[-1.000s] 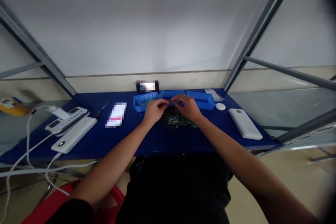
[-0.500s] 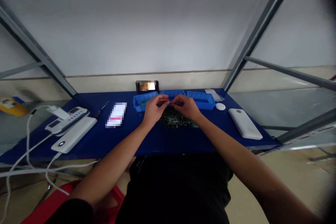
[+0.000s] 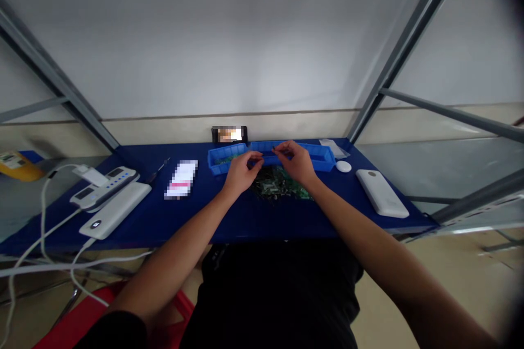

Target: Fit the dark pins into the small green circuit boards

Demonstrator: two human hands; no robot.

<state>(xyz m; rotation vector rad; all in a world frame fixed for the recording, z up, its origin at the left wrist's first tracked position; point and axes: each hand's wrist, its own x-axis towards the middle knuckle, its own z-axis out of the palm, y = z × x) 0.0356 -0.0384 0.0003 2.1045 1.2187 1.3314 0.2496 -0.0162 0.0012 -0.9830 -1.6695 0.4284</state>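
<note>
My left hand (image 3: 242, 172) hovers at the left side of a pile of small green circuit boards and dark thin-leaded parts (image 3: 275, 185). Its thumb and index finger are curled close together in a pinch; anything between them is too small to make out. My right hand (image 3: 297, 162) is over the far right of the pile, in front of the middle blue bin (image 3: 262, 146). Its fingertips pinch a tiny dark piece (image 3: 273, 149) whose kind is not clear. The left blue bin (image 3: 216, 166) contains green pieces. The right blue bin (image 3: 327, 163) is partly hidden by my right hand.
A phone (image 3: 181, 179) and a thin tool (image 3: 159, 170) lie left on the blue table (image 3: 245, 223). Farther left are a power strip (image 3: 106, 188), a white power bank (image 3: 117, 210) and cables. Another phone leans at the back. At right are a white disc (image 3: 343, 166) and a white power bank (image 3: 380, 192).
My hands, close together before, have moved apart. The right hand has shifted slightly right and away from me, with a tiny dark piece in its fingertips. More of the pile shows.
</note>
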